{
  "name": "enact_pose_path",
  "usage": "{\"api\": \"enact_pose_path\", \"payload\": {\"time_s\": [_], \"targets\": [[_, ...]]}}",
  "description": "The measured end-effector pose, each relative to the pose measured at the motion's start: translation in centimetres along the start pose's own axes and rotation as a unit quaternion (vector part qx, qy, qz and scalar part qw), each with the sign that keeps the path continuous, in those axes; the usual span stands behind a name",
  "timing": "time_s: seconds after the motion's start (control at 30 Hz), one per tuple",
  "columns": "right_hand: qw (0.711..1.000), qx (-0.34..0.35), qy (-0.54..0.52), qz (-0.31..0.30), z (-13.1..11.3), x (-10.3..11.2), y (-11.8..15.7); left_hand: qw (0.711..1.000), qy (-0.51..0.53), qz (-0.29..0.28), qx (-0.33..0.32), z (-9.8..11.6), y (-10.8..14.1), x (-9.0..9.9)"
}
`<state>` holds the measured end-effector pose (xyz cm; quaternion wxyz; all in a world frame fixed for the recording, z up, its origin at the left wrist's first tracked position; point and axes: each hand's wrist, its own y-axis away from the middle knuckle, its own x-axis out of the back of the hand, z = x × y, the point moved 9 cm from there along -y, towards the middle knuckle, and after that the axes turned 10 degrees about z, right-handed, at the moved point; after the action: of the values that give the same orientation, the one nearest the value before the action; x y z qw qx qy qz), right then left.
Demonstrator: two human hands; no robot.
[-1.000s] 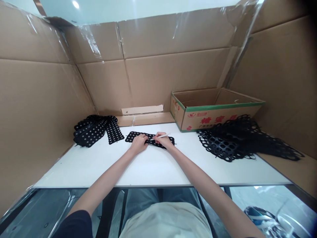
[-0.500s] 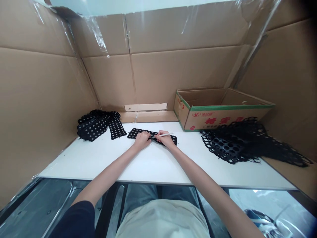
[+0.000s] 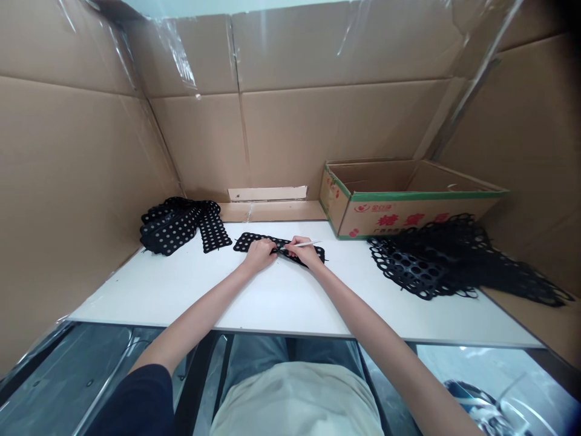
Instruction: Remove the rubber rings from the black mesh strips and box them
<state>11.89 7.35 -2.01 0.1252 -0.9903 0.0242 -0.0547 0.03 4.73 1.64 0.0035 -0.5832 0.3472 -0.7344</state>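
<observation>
A strip of black fabric with round holes [image 3: 246,241] lies across the middle of the white table. My left hand [image 3: 260,255] is closed on the strip's near edge around its middle. In my right hand [image 3: 305,251] is a slim white pen-like tool [image 3: 309,243], pinched between the fingers. Its tip points left at the fabric beside my left fingertips; whether it touches is too small to tell. The right part of the strip passes partly beneath my right hand.
A heap of similar black holed strips [image 3: 170,233] rests at the back left. To the right, black netting with larger holes [image 3: 422,266] spreads in front of an open cardboard box [image 3: 422,209] with green edging. Cardboard walls [image 3: 290,133] enclose the white table [image 3: 290,303].
Both hands stay almost in place on the strip. The view has shifted very slightly, and the white tool is at nearly the same angle.
</observation>
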Motion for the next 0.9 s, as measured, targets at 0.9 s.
{"api": "enact_pose_path", "payload": {"time_s": [0.9], "targets": [[0.999,-0.012,-0.049,-0.001,-0.14,0.05,0.13,1.000,0.008,0.008,-0.008,-0.01,0.04,0.03]]}}
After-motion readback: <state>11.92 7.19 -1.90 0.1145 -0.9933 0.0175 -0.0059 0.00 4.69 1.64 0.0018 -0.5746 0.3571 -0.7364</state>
